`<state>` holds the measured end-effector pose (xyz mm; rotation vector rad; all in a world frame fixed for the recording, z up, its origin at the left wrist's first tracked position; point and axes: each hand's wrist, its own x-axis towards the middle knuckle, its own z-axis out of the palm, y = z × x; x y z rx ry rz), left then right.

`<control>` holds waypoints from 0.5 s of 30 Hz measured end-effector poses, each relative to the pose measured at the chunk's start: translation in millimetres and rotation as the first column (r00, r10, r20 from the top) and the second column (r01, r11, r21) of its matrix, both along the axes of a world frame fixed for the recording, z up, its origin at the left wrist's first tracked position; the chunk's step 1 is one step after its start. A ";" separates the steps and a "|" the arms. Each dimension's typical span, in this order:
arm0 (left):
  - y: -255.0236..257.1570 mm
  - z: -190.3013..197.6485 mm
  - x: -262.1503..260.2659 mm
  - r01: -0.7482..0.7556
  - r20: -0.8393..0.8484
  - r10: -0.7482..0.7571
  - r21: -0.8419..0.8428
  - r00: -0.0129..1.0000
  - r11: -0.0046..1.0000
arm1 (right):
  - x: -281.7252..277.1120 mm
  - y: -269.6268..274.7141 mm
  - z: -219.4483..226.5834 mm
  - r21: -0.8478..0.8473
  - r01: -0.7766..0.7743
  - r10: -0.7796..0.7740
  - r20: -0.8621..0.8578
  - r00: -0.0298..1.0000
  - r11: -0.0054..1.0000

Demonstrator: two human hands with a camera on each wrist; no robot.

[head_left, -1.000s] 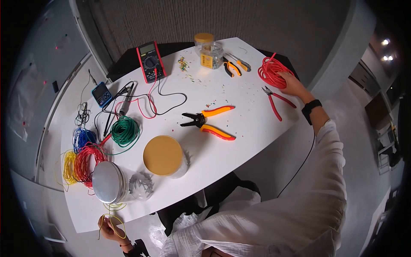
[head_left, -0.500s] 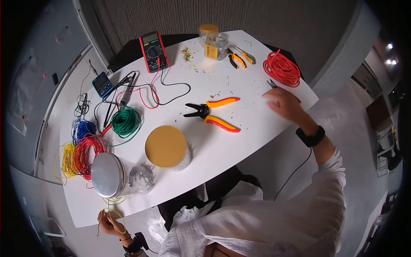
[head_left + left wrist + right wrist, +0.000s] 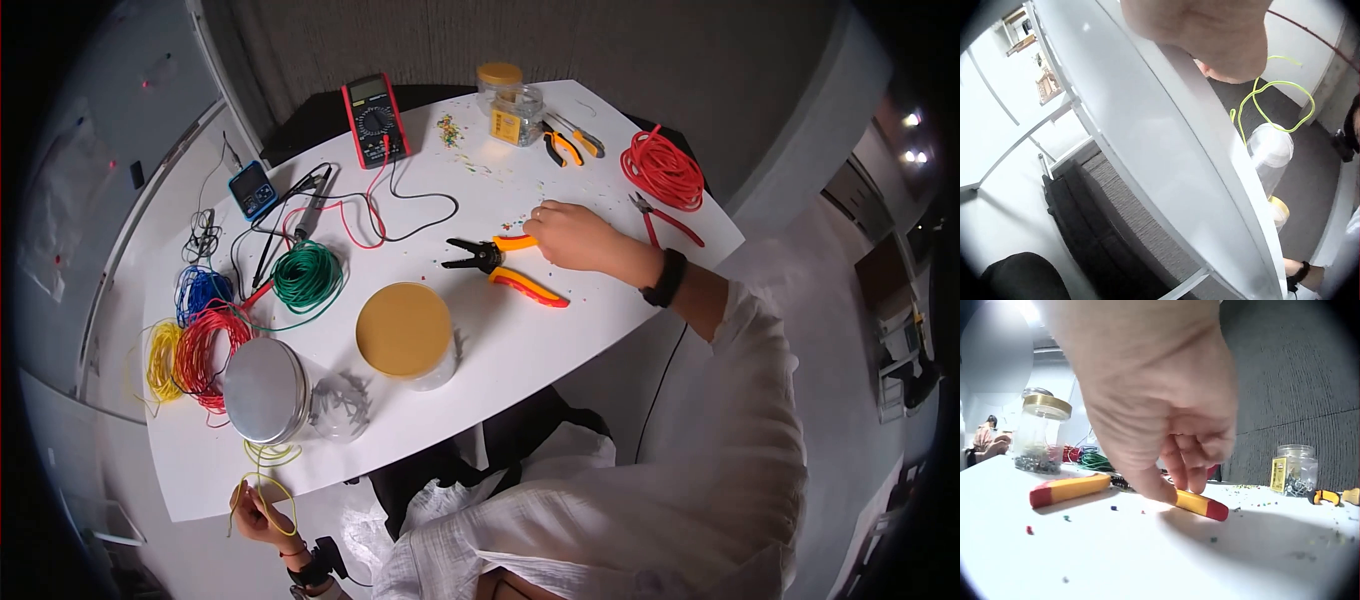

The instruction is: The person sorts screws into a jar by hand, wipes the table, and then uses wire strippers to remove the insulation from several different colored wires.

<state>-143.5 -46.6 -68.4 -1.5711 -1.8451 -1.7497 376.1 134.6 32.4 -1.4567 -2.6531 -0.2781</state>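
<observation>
My right hand (image 3: 585,240) pinches the far handle of the wire strippers (image 3: 528,288), which lie on the table with their handles spread and black jaws pointing left. In the right wrist view, thumb and fingertips sit on either side of that orange-and-red handle (image 3: 1200,504). At the table's near left edge my left hand (image 3: 258,520) holds a thin yellow wire (image 3: 294,510) that loops out from the fingers. Part of the loop shows in the left wrist view as a bright yellow-green wire (image 3: 1314,103) beside the hand; the fingertips there are mostly hidden.
Gold-lidded (image 3: 404,330) and silver-lidded (image 3: 264,390) jars stand near the front. Green (image 3: 307,276), blue (image 3: 203,295) and red (image 3: 205,355) wire coils lie left. A multimeter (image 3: 374,120) is at the back. Diagonal cutters (image 3: 672,222) and a thick red coil (image 3: 662,170) lie right.
My right hand has let go of the thick red coil, moved left past the diagonal cutters and taken hold of the wire strippers' handle. The left hand keeps the yellow wire.
</observation>
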 end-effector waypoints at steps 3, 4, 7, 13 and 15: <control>-1.8 -3.2 -2.4 0.009 0.010 -0.009 0.020 1.000 1.000 | -7.1 11.9 -3.3 -0.063 -0.001 0.003 0.045 0.999 0.998; -1.5 -2.1 -1.1 -0.005 0.000 0.005 0.017 1.000 1.000 | -8.4 13.6 -2.9 -0.063 -0.016 0.018 0.026 0.999 0.998; 0.3 -2.2 0.9 -0.019 0.002 0.019 0.027 1.000 0.999 | -15.6 16.4 3.5 -0.183 0.058 -0.041 0.096 0.995 0.981; 0.8 -2.0 4.3 0.002 0.023 -0.003 0.046 1.000 0.999 | -2.5 -31.7 40.1 -0.256 0.169 -0.172 0.011 0.985 0.952; -0.2 -3.8 2.6 0.014 0.023 -0.015 0.059 1.000 0.998 | 9.0 -60.2 39.8 -0.229 0.149 -0.175 -0.100 0.979 0.962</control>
